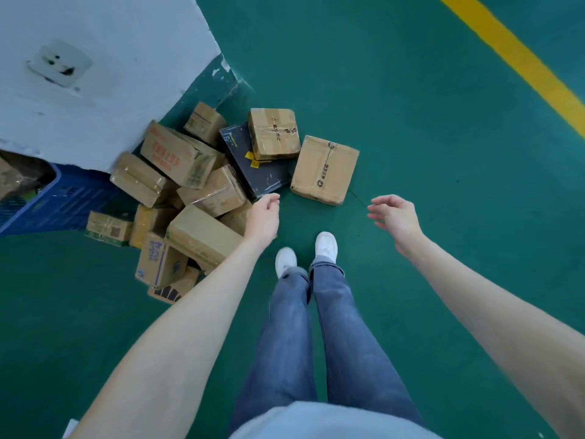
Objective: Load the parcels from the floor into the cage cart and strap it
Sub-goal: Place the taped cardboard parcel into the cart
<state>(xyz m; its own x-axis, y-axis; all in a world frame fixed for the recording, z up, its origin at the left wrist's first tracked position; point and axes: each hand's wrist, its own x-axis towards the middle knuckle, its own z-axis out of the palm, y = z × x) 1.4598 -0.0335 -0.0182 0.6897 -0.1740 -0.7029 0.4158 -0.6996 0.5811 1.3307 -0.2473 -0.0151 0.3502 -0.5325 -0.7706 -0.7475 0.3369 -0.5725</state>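
Several cardboard parcels lie in a heap on the green floor by a white pillar. A brown box [324, 170] lies apart at the heap's right edge. Beside it a flat black parcel [253, 166] carries a smaller taped brown box [273, 133]. My left hand [263, 217] hangs above the heap's right side with loosely curled fingers, holding nothing. My right hand [394, 217] hovers over bare floor to the right of the brown box, fingers relaxed and empty. The cage cart is not in view.
A white pillar [104, 74] with a wall socket [60, 62] stands at the upper left. A blue plastic crate [57, 198] sits at its foot. A yellow floor line [519, 58] runs across the upper right. My feet in white shoes [326, 247] stand just below the heap.
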